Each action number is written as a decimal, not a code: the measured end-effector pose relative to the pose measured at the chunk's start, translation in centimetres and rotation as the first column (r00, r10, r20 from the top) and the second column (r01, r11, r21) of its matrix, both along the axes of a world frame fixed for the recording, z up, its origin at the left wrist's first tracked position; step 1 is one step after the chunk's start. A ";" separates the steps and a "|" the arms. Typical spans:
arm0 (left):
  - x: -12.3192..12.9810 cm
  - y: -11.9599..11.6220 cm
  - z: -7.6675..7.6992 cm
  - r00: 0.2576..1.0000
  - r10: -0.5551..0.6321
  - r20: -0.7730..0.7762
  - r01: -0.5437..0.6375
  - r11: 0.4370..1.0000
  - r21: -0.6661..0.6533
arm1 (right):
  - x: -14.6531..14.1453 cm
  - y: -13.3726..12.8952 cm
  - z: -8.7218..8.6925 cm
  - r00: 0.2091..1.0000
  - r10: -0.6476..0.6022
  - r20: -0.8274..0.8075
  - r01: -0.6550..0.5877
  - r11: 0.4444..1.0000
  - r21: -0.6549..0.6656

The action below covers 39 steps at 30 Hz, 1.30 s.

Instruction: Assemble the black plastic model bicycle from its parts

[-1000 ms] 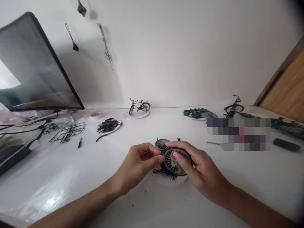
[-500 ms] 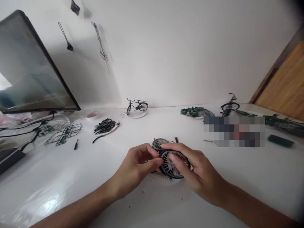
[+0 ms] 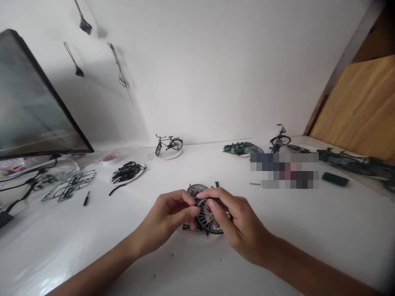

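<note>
A miniature bicycle wheel (image 3: 206,218) with a black tyre and silver spokes is held up between both hands. My left hand (image 3: 168,220) pinches its left edge with thumb and fingertips. My right hand (image 3: 239,226) grips it from the right, index finger along the top of the tyre and thumb across the spokes, covering its right part. Just behind lies another spoked wheel (image 3: 194,189). Underneath is a white plate (image 3: 199,237), with small black parts on it partly hidden by my hands.
A finished model bicycle (image 3: 169,144) stands at the back, another (image 3: 280,139) further right. Black parts (image 3: 127,171), green frames (image 3: 72,185) and a small screwdriver (image 3: 87,199) lie left. Green parts (image 3: 239,148) and a dark green block (image 3: 335,179) are right. A monitor (image 3: 37,98) stands left.
The view has swung a little to the right, so everything appears further left. Both hands keep hold of the wheel, and my right fingers hide more of its right side.
</note>
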<state>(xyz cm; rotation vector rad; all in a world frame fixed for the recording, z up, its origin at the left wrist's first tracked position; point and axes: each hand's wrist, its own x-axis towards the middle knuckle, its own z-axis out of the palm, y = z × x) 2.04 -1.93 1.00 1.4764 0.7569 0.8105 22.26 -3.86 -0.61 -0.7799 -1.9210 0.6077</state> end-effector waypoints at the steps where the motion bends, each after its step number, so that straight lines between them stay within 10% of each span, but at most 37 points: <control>1: 0.3 0.4 0.3 1.000 -0.011 -0.012 0.011 1.000 0.015 | 0.1 0.1 -0.1 1.000 -0.023 -0.016 0.023 1.000 -0.014; 9: 2.9 4.6 0.7 0.999 -0.050 -0.018 0.052 0.986 0.160 | 2.2 2.1 0.1 0.991 -0.130 0.026 0.132 0.983 -0.126; 15: 2.3 3.6 -0.9 0.997 0.073 0.035 -0.077 0.989 0.124 | 1.8 2.0 -0.2 0.998 -0.040 0.050 0.048 0.983 -0.179; 39: 1.3 3.2 -0.6 0.994 -0.049 0.100 0.044 0.997 0.056 | 1.1 1.3 0.0 0.998 -0.056 0.039 0.062 0.986 -0.154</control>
